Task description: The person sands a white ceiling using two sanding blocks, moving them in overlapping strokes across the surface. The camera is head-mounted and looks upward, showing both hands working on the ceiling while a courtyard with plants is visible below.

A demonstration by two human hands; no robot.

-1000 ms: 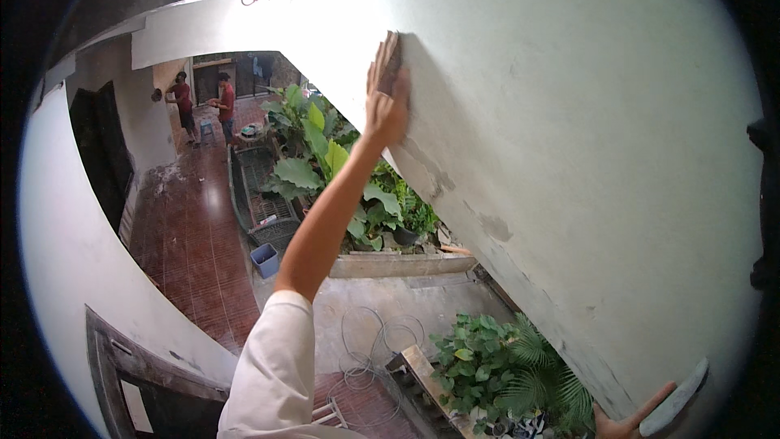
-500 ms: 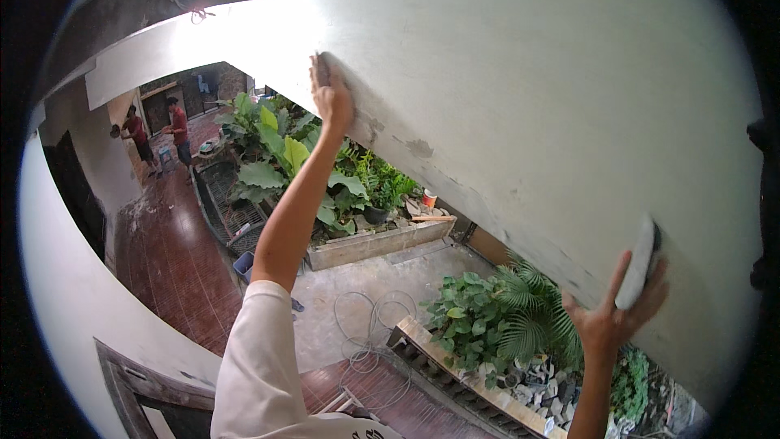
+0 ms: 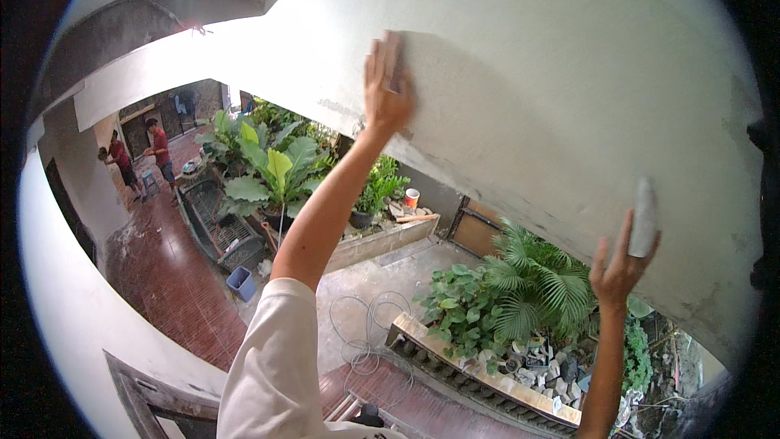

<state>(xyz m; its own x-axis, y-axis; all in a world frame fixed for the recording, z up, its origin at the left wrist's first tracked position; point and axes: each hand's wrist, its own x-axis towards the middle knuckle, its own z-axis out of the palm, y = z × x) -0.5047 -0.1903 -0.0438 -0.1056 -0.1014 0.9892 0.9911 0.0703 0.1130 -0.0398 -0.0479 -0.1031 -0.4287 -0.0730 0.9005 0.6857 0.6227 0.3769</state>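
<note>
Left hand (image 3: 385, 89) is pressed flat against the white wall (image 3: 552, 89), fingers (image 3: 374, 57) together and pointing up, with what looks like a small sanding pad (image 3: 396, 61) tucked under them; only its edge shows, so I can't say much about it. Right hand (image 3: 619, 264) is lower down and well off to the side, thumb and fingers pinching a pale flat block (image 3: 643, 218) that stands on end, top edge right at the wall. The wall's plaster looks matte and a bit chalky, with grey scuffs and a rougher patch near the lower edge. My worry: both arms are stretched out over a big drop, so a loose pinch on that block could send it straight down into the leafy plants (image 3: 504, 301) and the stone-edged planter (image 3: 487, 374) below. Leaning harder on the left palm could also make the pad skid on the dusty surface. Way down there's a reddish tiled floor (image 3: 162, 293), a coil of cable (image 3: 374, 333) on concrete, a blue bucket (image 3: 241, 282), and two people in red shirts (image 3: 159, 150) far off.
</note>
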